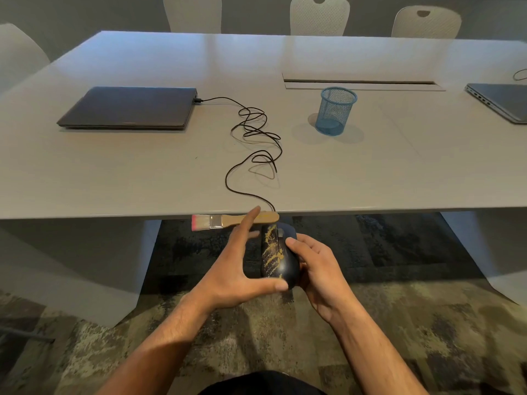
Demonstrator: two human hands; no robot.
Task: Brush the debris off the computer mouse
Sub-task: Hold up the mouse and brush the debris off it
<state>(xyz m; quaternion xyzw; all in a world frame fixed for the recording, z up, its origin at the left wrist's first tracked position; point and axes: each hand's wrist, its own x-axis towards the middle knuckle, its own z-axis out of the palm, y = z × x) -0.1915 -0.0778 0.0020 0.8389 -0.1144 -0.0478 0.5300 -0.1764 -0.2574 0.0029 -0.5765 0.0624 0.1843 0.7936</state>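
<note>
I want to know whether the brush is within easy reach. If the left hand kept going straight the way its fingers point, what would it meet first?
Most likely the brush: the left hand has its fingertips overlapping the wooden handle at the table edge. Actual contact is unclear from this one view.

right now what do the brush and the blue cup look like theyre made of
Brush: pale, unpainted wood handle by its tan colour, a shiny metal band, and soft pink-tipped bristles, probably synthetic. Blue cup: painted metal mesh, by the fine see-through grid of its wall, though coated wire or plastic can't be ruled out.
</note>
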